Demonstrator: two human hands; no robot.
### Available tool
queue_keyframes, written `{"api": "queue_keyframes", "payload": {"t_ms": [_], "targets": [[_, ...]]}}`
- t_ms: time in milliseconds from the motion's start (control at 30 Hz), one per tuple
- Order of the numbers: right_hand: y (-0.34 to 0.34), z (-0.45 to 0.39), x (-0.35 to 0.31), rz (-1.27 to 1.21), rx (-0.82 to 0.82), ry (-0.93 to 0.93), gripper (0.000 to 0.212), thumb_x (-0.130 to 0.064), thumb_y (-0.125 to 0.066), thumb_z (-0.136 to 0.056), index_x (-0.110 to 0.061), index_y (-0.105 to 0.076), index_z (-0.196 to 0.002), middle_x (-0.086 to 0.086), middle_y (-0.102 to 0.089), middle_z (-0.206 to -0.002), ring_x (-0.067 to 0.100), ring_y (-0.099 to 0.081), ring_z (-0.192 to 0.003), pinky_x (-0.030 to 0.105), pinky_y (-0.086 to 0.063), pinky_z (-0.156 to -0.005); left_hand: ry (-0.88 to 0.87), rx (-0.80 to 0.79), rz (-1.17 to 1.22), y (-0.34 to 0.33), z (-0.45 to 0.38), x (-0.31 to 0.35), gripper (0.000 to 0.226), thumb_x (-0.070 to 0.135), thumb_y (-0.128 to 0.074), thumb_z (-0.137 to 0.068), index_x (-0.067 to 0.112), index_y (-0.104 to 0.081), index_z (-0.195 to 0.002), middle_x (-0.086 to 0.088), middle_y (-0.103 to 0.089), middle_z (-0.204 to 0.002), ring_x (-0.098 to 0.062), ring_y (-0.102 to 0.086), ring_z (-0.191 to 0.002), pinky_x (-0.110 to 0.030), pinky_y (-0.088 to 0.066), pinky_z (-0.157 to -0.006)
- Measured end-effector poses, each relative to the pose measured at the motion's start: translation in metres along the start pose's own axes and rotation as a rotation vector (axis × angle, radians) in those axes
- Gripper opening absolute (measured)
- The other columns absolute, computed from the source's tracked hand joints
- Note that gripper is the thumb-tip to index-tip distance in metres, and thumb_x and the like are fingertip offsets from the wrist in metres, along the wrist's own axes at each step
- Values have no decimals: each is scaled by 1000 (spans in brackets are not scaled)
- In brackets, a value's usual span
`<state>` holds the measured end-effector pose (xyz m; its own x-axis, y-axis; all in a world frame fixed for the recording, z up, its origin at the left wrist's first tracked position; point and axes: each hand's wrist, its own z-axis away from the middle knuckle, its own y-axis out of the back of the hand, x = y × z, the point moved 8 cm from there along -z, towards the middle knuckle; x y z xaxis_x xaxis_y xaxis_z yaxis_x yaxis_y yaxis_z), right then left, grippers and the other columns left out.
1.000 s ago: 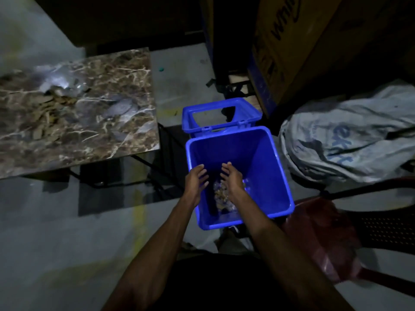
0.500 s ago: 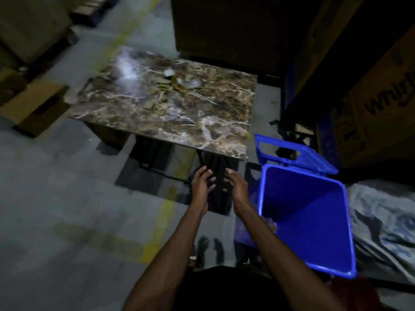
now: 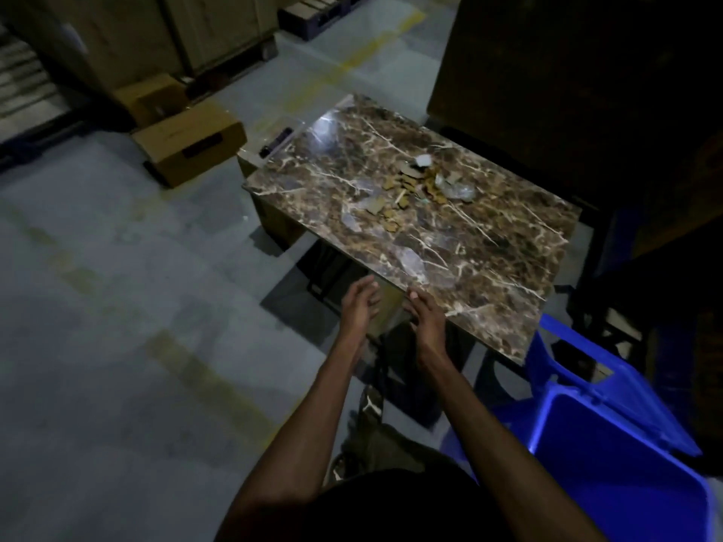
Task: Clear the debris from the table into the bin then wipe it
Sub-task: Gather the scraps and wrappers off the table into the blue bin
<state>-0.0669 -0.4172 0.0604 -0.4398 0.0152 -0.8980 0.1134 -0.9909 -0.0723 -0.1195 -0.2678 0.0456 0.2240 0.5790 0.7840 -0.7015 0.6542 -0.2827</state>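
Note:
A low table with a brown marble top [image 3: 489, 275] stands ahead of me. Debris [image 3: 414, 185] lies near its middle: tan cardboard scraps, clear plastic bits and a small white piece. A blue plastic bin [image 3: 610, 451] with its lid hinged open sits on the floor at the lower right. My left hand [image 3: 358, 309] and my right hand [image 3: 426, 314] hover side by side at the table's near edge, palms facing each other, fingers relaxed, holding nothing. The bin's inside is mostly out of frame.
Cardboard boxes [image 3: 187, 140] sit on the grey floor to the left of the table, with larger stacked cartons [image 3: 156, 33] behind. A big dark box [image 3: 567, 72] rises behind the table. Faded yellow floor lines run across the open floor at left.
Both hands have left the bin, empty, and moved up to the table's near edge. My view has swung from the bin to the table, which now fills the centre.

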Motion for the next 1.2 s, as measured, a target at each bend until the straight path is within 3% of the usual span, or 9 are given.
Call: {"api": "queue_keyframes", "payload": {"t_ms": [133, 233, 333, 433, 533, 700, 867, 1033, 1200], "targets": [[-32, -56, 11, 32, -16, -30, 11, -23, -61, -104, -25, -72, -105, 11, -72, -120, 29, -69, -111, 42, -53, -85, 3, 47, -91, 2, -51, 20, 21, 17, -58, -104, 13, -64, -123, -2, -68, -100, -19, -65, -95, -29, -51, -79], [-54, -103, 10, 26, -21, -65, 10, -27, -62, -103, -24, -71, -105, 11, -72, -119, 32, -69, -109, 41, -53, -81, 25, 107, -122, 2, -94, 38, 20, 19, -56, -104, 14, -65, -121, -4, -70, -105, -18, -67, -92, -27, -52, -74], [-70, -145, 5, 9, -17, -128, 10, -24, -61, -103, -21, -70, -106, 9, -73, -109, 30, -71, -100, 41, -51, -79, 82, 141, -144, -4, -127, 49, 12, 13, -52, -105, 12, -64, -107, -8, -67, -94, -20, -64, -80, -29, -50, -67], [-80, -189, -2, 11, -25, -141, 8, -25, -65, -100, -27, -72, -100, 12, -72, -94, 27, -66, -79, 34, -49, -61, 82, 154, -150, -18, -169, 56, 10, 5, -53, -102, 9, -63, -100, -9, -65, -83, -20, -59, -65, -28, -44, -54], [-81, -221, 3, 82, -18, -202, 10, -29, -63, -96, -27, -72, -93, 12, -66, -78, 24, -56, -62, 28, -38, -51, 138, 142, -275, -34, -202, 60, 11, 9, -56, -98, 11, -66, -93, -10, -63, -72, -23, -54, -56, -31, -40, -55], [-77, -260, 15, 271, -28, -141, 18, -40, -59, -90, -26, -70, -90, 7, -67, -74, 23, -57, -64, 34, -44, -60, 176, 15, -570, -58, -255, 65, 8, 16, -60, -85, 15, -61, -78, -12, -53, -66, -20, -48, -50, -32, -40, -55], [-95, -297, 13, 555, -89, -84, 23, -31, -61, -92, -22, -67, -112, 5, -67, -101, 20, -65, -90, 31, -48, -75, 94, -36, -778, -78, -320, 87, 20, 12, -67, -85, 22, -60, -100, -5, -67, -86, -13, -60, -69, -20, -48, -60], [-118, -359, -20, 632, -5, 35, 29, -33, -59, -88, -14, -68, -108, 7, -64, -100, 18, -60, -91, 26, -41, -78, 122, -118, -822, -87, -411, 53, 30, 36, -68, -65, 39, -64, -95, -3, -74, -93, -26, -71, -88, -47, -59, -86], [-118, -420, -51, 629, 125, 52, 14, -25, -64, -91, -15, -63, -100, 5, -61, -97, 16, -58, -87, 27, -39, -73, 74, -309, -922, -155, -435, 101, 31, 15, -64, -88, 19, -61, -119, 1, -69, -91, -16, -64, -83, -28, -48, -73]]}}
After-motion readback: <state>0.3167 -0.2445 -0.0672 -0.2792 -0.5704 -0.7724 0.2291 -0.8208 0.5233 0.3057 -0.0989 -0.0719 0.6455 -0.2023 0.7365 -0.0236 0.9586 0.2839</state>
